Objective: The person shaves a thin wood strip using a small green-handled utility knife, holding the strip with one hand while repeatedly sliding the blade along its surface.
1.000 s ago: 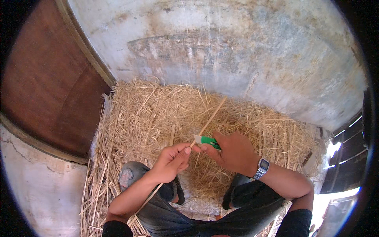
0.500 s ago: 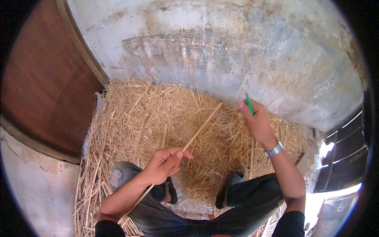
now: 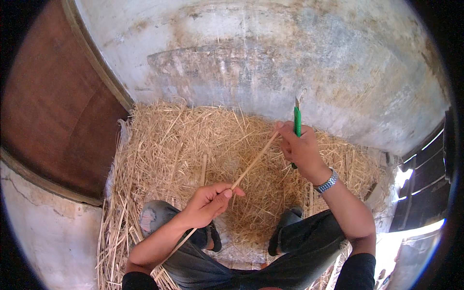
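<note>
A thin, pale straw-coloured stalk point(image 3: 257, 158) slants from beside my left forearm up toward the right. My left hand point(image 3: 207, 205) is closed around it near its middle, thumb on top and a fingertip poking out past it. In my right hand point(image 3: 303, 151) is a green utility knife point(image 3: 297, 121), gripped with its blade point(image 3: 297, 102) out and pointing away toward the wall. The thumb and fingertip of that hand meet the far end of the stalk. Whether they pinch it or only touch it is hard to tell.
Loose dry shavings point(image 3: 193, 145) cover the floor between and beyond my feet. Longer cut stalks point(image 3: 116, 241) lie along the left. A stained plaster wall point(image 3: 232, 63) rises ahead, a brown door panel point(image 3: 63, 111) stands left, and dark slats point(image 3: 420, 188) are at the right.
My right hand has moved left to the stalk's far end, and the knife has turned so its blade shows. The left hand keeps its grip on the stalk, shifted slightly right.
</note>
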The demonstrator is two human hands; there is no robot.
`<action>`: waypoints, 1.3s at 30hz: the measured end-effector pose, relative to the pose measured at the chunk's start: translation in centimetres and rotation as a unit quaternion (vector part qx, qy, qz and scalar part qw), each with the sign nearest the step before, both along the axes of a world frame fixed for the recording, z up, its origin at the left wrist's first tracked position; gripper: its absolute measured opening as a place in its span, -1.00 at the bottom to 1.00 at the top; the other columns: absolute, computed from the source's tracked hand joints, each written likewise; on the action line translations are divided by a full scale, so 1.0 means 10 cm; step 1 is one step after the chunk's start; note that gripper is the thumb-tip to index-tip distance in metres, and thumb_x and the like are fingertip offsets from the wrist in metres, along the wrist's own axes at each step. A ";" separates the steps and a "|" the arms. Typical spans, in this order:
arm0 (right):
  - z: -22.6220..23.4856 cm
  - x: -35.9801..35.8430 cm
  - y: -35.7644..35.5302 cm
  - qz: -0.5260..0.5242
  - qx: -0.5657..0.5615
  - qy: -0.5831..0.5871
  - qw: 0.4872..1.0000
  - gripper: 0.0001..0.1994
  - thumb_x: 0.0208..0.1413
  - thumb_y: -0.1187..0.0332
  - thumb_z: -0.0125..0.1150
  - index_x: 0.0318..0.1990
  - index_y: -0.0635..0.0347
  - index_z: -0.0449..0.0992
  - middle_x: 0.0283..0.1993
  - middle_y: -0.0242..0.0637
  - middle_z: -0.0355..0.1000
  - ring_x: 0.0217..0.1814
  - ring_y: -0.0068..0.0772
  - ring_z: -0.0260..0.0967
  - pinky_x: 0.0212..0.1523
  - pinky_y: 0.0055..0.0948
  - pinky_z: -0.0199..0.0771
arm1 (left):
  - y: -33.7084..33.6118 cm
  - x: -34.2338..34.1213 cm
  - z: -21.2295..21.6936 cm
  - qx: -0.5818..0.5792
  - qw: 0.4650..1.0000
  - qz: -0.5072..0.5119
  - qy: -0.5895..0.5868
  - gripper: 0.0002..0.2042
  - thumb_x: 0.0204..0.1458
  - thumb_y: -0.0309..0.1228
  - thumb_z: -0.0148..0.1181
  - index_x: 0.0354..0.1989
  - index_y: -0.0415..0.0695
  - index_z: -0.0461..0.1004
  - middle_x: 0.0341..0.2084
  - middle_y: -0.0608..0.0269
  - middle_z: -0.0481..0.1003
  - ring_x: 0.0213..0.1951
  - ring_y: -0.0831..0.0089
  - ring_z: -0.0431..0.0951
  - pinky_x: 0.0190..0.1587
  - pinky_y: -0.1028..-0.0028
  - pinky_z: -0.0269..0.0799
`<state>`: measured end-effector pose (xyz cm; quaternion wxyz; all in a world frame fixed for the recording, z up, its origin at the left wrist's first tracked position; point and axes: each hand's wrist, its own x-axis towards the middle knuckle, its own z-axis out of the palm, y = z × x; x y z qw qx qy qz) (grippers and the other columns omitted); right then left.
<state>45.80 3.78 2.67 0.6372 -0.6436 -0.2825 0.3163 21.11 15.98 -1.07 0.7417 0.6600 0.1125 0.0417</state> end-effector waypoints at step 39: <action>0.08 -0.75 -0.08 0.135 -0.181 -0.513 0.828 -0.59 0.21 -0.04 0.10 -0.31 0.18 0.52 -0.66 -0.05 0.37 -0.60 0.01 0.42 -0.56 -0.11 0.34 | 0.14 -0.14 0.06 0.029 0.996 0.084 -0.026 -0.72 0.31 -0.38 -0.01 0.05 -0.30 0.47 -0.73 0.56 0.18 -0.67 0.78 0.09 -0.61 0.62 -0.06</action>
